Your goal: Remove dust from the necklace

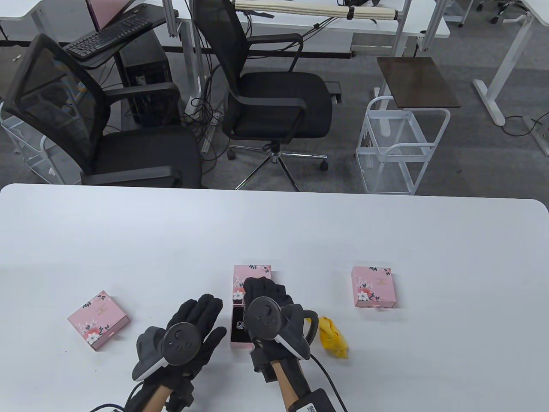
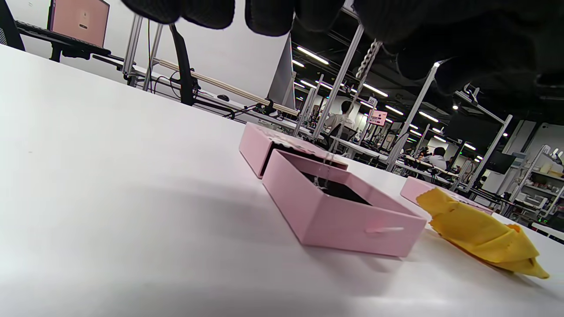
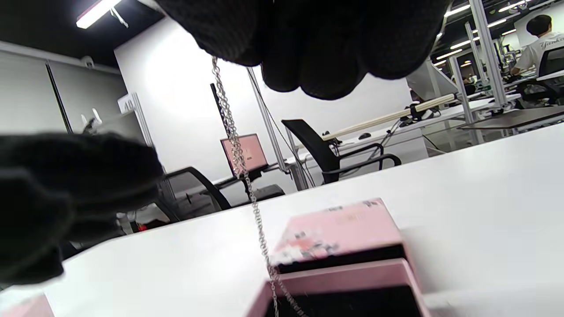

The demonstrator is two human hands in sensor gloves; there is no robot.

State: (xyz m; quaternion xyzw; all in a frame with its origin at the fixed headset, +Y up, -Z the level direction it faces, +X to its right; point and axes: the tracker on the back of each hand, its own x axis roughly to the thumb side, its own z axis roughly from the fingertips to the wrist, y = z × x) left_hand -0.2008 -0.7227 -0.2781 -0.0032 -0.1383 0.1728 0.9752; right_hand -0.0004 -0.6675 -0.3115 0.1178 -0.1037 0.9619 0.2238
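- Open drawer box (image 1: 241, 319): pink, slid out of its floral sleeve on the white table (image 1: 386, 240).
- Right hand (image 1: 268, 307): above the box, fingertips pinching the necklace (image 3: 238, 163), whose chain hangs into the black tray.
- Left hand (image 1: 188, 334): just left of the box, fingers straight, holding nothing.
- Yellow cloth (image 1: 332, 337): crumpled right of the box.

Three pink boxes on the white table (image 1: 300, 231): open box (image 1: 246, 307) in the middle, closed box (image 1: 98, 319) to its left, closed box (image 1: 372, 286) to its right. One necklace (image 3: 240, 176). One yellow cloth (image 1: 332, 337), just right of open box. Two gloved hands.
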